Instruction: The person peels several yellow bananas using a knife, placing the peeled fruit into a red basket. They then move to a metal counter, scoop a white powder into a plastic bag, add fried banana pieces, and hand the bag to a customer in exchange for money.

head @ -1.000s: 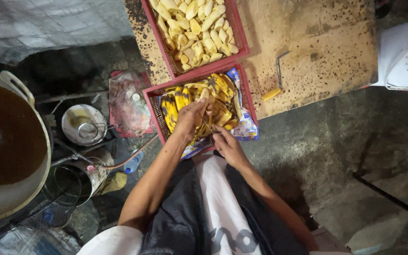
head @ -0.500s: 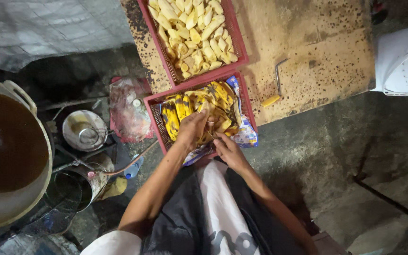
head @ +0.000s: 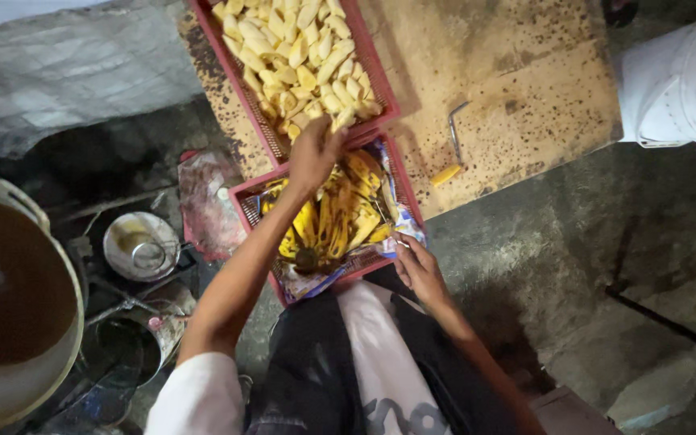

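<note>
The left arm is stretched far forward, almost straight, bare from the short white sleeve down to the wrist. The left hand point(head: 314, 153) is at the end of it, palm down, with the fingers curled together and closed at the tips. The right arm is bent and kept close to the body. The right hand point(head: 419, 267) lies low, palm down, with the fingers loosely spread and a little curved.

Street-food prep spot: banana crates point(head: 380, 97), oil wok point(head: 10, 282).
</note>
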### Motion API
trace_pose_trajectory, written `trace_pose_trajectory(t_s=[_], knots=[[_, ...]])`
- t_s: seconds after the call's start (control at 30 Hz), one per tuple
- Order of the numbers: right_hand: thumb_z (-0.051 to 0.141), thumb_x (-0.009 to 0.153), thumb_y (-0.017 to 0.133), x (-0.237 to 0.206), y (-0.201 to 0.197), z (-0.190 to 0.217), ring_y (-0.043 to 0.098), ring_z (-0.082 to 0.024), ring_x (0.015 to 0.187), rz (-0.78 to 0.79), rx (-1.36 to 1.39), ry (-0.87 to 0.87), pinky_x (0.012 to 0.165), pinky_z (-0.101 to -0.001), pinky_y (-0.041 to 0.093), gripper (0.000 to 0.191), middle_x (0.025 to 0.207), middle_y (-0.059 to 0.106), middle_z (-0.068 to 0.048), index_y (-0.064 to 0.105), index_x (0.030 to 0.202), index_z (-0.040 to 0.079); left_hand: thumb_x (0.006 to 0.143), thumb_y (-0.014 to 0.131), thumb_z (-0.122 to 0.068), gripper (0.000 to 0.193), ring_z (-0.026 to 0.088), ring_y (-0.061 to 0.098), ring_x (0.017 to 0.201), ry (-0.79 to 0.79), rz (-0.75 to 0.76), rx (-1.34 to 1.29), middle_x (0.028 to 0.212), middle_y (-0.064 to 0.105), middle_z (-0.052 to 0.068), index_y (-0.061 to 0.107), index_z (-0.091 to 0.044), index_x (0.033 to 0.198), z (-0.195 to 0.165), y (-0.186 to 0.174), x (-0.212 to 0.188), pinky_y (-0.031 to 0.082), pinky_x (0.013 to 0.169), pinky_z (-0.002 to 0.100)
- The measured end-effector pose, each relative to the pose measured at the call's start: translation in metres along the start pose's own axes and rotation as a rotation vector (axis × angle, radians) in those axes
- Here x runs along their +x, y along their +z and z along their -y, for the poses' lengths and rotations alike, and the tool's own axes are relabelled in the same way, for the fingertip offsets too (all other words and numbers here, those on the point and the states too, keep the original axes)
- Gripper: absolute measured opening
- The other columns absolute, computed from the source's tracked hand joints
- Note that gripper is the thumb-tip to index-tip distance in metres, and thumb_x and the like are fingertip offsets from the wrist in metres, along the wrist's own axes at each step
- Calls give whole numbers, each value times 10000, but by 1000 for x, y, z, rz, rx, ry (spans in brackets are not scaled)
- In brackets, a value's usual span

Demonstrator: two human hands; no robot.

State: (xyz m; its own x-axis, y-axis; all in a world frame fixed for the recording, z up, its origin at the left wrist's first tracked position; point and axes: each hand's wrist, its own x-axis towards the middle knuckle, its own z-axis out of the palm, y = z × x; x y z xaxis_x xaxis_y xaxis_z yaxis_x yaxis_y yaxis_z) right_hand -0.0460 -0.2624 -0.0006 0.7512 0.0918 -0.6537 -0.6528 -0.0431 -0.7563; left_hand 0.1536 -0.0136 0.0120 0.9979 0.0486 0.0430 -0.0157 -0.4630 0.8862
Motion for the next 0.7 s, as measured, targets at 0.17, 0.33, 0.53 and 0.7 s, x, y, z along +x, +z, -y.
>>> trace_pose_trajectory(t_s=[0.17,0.33,0.53,0.7], knots=[[261,1062,498,-5,-12,-1,436,-55,532,-33,-18,33,450,-210,333,418,726,527,19,559,1436,84,957,704,-225,326,413,594,1200,194,198,191,1277,639,242,696,-54,1235,-1,24,31,483,1010,449],[274,1059,501,-5,-19,3,430,-49,523,-79,21,9,443,-207,337,420,709,513,16,580,1423,80,1014,579,-115,394,307,598,1315,-94,-9,-176,1409,615,193,589,-31,1399,19,0,5,465,1123,381],[294,1061,491,6,-16,6,416,-52,501,-70,49,1,426,-208,321,417,705,515,18,587,1404,78,1035,669,-82,174,213,677,1056,-228,-334,-163,1144,720,122,697,-6,1190,54,-71,-82,535,929,344],[321,1069,505,17,-2,6,433,-48,518,-84,41,-4,438,-205,320,408,718,521,22,614,1361,57,972,700,-43,62,200,695,845,-135,-336,125,989,749,100,726,-50,1028,64,-69,-145,535,733,313]])
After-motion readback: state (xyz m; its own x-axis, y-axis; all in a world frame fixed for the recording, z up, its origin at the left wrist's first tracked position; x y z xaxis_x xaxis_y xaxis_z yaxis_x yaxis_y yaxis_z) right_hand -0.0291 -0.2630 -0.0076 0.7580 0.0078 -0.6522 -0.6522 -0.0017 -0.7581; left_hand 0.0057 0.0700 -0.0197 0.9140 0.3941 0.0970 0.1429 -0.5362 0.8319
